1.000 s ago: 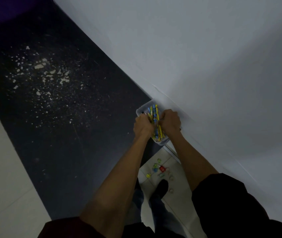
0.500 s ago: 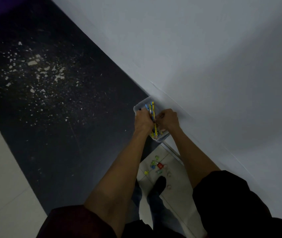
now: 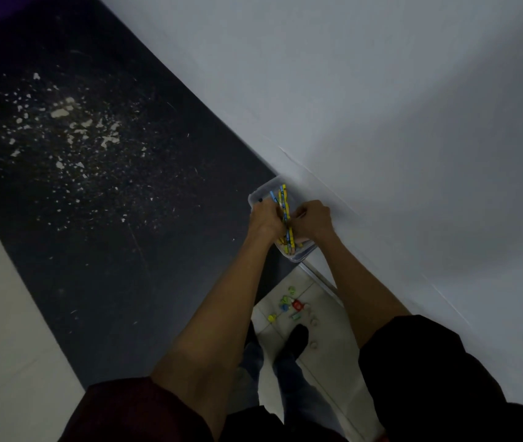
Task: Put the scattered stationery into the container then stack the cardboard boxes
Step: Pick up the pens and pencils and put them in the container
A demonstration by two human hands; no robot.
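The dark, white-flecked surface (image 3: 100,218) carries a clear plastic container (image 3: 300,256) at its near corner, against the pale wall. Both hands, left (image 3: 265,220) and right (image 3: 312,218), curl round a bundle of yellow and blue pencils (image 3: 282,196) lying lengthwise inside it. I'd lay the bundle flat along the long side before letting go, so nothing pokes over the rim. Fingertips are hidden; whether these are pens or pencils is unclear. Small coloured pieces (image 3: 289,306) lie on the floor below, and no cardboard boxes show.
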